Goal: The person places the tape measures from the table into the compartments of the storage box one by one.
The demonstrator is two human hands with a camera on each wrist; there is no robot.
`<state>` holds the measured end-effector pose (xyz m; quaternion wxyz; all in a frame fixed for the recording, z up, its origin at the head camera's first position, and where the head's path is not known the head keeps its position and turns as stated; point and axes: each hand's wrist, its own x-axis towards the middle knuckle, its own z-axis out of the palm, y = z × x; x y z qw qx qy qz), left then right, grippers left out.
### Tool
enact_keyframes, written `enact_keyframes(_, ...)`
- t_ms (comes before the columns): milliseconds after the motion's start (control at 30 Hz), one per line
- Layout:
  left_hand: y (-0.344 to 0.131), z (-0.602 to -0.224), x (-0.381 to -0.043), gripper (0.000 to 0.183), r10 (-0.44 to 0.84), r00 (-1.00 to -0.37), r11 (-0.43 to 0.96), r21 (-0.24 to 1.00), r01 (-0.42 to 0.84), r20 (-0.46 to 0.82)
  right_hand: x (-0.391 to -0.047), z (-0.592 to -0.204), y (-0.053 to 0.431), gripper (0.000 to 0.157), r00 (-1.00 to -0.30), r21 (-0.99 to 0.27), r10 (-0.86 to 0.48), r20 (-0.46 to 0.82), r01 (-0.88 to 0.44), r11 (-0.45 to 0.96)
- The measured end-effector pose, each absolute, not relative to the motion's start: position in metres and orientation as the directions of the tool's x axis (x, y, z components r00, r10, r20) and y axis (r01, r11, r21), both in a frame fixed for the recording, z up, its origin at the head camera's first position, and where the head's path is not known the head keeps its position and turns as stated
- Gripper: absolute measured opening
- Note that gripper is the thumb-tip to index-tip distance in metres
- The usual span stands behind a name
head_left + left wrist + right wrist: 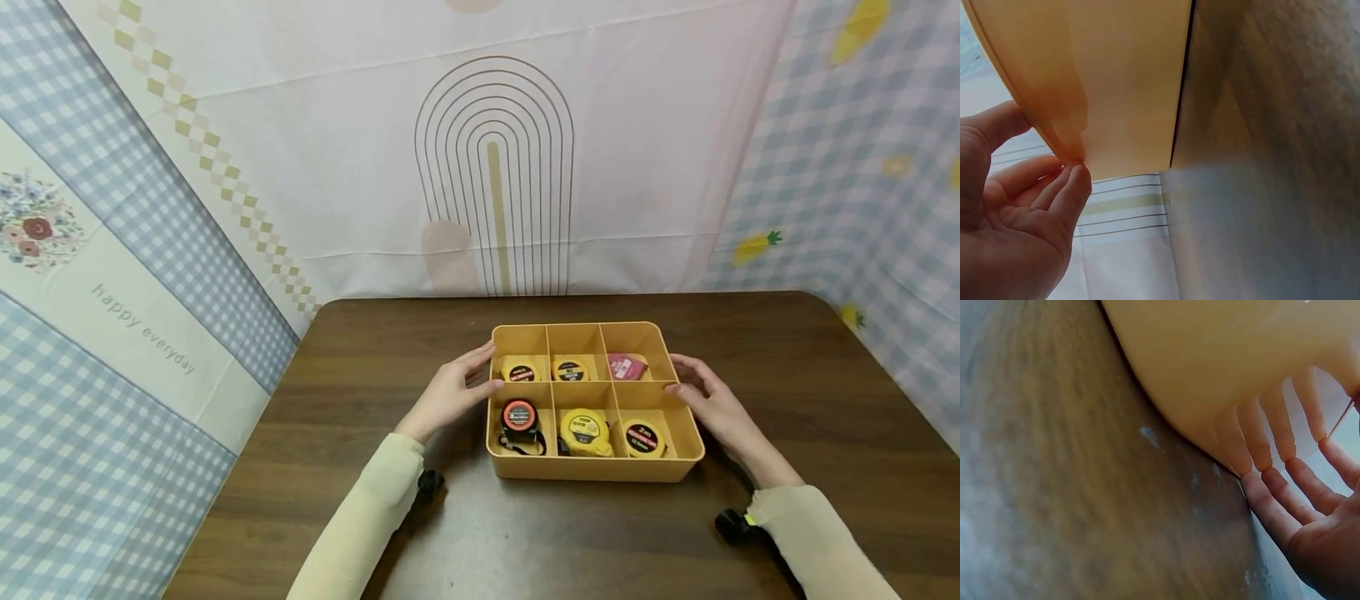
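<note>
A yellow storage box [596,471] with a grid of compartments sits on the table, each compartment with an item in it. My left hand [453,390] holds its left side, thumb at the rim and fingertips against the outer wall. My right hand [716,408] holds the right side, the thumb over the rim and the other fingertips touching the wall. In the front row lie a black and orange tape measure [519,417], a yellow tape measure [585,432] and a round yellow one [645,437]. Behind are two more yellow tape measures [521,372] and a pink item [626,367], partly hidden by the dividers.
The box stands on a dark wooden table [360,350] whose back edge meets a patterned cloth backdrop [360,183]. Black wrist cameras [431,483] are worn below both hands, close to the tabletop.
</note>
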<state>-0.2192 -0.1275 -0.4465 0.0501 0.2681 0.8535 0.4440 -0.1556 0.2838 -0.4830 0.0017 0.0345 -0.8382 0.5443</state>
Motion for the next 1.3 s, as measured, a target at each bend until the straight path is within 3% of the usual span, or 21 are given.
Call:
enact_keyframes(967, -0.131, -0.459, -0.216, 0.060, 0.503, -0.844, 0.402, 0.815, 0.418, 0.185, -0.153, -0.481, 0.284, 0.062, -0.997, -0.928, -0.077, 0.018, -0.046, 0.370)
enact_keyframes(1300, -0.130, -0.458, -0.217, 0.059, 0.504, -0.843, 0.371, 0.835, 0.406, 0.186, -0.150, -0.477, 0.281, 0.065, -0.999, -0.907, -0.051, -0.018, -0.005, 0.421)
